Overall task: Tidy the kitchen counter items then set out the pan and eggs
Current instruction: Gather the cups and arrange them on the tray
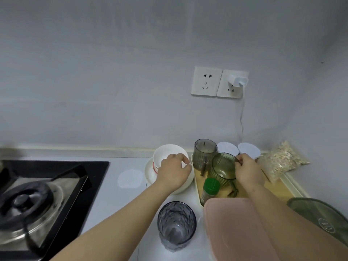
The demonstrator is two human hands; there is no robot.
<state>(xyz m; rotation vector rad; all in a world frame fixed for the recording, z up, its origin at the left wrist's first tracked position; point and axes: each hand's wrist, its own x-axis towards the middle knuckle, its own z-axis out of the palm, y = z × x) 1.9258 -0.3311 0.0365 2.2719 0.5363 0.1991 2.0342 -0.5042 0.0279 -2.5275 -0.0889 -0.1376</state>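
Pink tub [235, 228] by my forearm; right hand [248, 170] pinches the green mug [222, 171], left hand [174, 171] grips the white bowl [167, 153].

The white counter [130, 164] bears hob [47, 185], plate [148, 172], grey glass [177, 225], tray [196, 178].

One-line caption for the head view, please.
Left hand grips a white bowl; right hand pinches a tilted green mug over the yellow tray, gas stove at left.

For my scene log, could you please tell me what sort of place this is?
Most likely a home kitchen: a gas hob set in the counter, a white bowl and a green mug beside it, and wall sockets above.
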